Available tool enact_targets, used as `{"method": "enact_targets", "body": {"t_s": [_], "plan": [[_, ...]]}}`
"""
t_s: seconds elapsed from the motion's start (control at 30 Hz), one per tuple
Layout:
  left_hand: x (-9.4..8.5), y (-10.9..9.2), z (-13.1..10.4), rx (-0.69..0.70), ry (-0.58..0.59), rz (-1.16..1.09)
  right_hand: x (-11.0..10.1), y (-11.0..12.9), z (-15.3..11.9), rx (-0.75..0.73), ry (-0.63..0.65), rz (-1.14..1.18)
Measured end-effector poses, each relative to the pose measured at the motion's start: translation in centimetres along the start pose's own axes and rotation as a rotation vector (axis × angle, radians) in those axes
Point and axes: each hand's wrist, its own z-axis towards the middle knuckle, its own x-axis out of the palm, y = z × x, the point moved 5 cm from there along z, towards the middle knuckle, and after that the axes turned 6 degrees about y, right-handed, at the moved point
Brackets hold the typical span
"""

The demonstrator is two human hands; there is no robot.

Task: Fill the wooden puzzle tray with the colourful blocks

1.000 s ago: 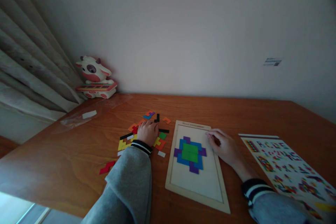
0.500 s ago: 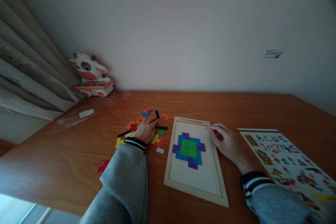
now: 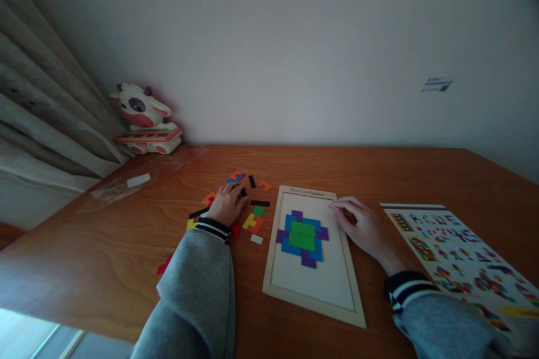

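Note:
My left hand (image 3: 228, 203) is over the scattered puzzle pieces, its fingers curled down on a small black puzzle piece (image 3: 243, 192) at their tips. Around it lie a green piece (image 3: 258, 211), a yellow piece (image 3: 249, 222), an orange piece (image 3: 256, 226) and a black bar (image 3: 260, 203). My right hand (image 3: 360, 228) rests by the right edge of the wooden puzzle board (image 3: 311, 291), thumb and forefinger pinched together; I cannot make out anything between them. On the board, green squares (image 3: 302, 235) are ringed by blue pieces (image 3: 290, 245) and purple pieces (image 3: 309, 259).
A printed pattern sheet (image 3: 455, 252) lies to the right of the board. A cow-shaped toy keyboard (image 3: 147, 123) stands at the back left. Clear plastic wrap (image 3: 113, 192) with a white label lies before it. A red piece (image 3: 164, 265) is beside my left sleeve.
My left hand has shifted slightly left and its fingers have curled; a black piece now shows at their tips. My right hand has hardly moved, and the pattern on the board is unchanged.

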Motion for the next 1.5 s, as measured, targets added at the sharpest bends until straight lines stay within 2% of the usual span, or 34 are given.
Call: {"method": "enact_targets", "body": {"t_s": [0.07,0.1,0.2,0.27,0.33,0.43,0.57,0.97,1.27,1.5], "plan": [[-0.9,-1.5,0.1,0.027,-0.069,-0.105,0.0,0.1,0.0,-0.003,0.000,0.002],[-1.1,-2.7,0.2,0.089,-0.075,-0.180,0.1,0.1,0.1,-0.006,0.001,0.004],[-0.7,-6.6,0.2,0.325,0.029,-0.352,0.1,0.4,0.1,-0.020,0.003,0.007],[-0.1,-8.2,0.2,0.393,0.085,-0.389,0.2,0.4,0.1,-0.027,0.004,0.005],[0.7,-8.9,0.1,0.411,0.132,-0.395,0.2,0.4,0.1,-0.028,0.005,-0.003],[1.7,-9.0,0.1,0.405,0.189,-0.385,0.3,0.4,0.1,-0.024,0.011,-0.008],[2.1,-8.9,0.0,0.427,0.213,-0.359,0.4,0.3,0.1,-0.026,0.025,-0.001],[1.5,-9.4,-0.2,0.498,0.173,-0.351,0.4,1.0,0.1,-0.031,0.059,0.008],[1.5,-9.3,-0.1,0.494,0.144,-0.347,0.5,1.1,0.2,-0.033,0.080,0.007],[0.7,-9.8,-0.3,0.491,0.160,-0.361,0.2,2.9,-0.2,-0.110,0.153,-0.015]]}}
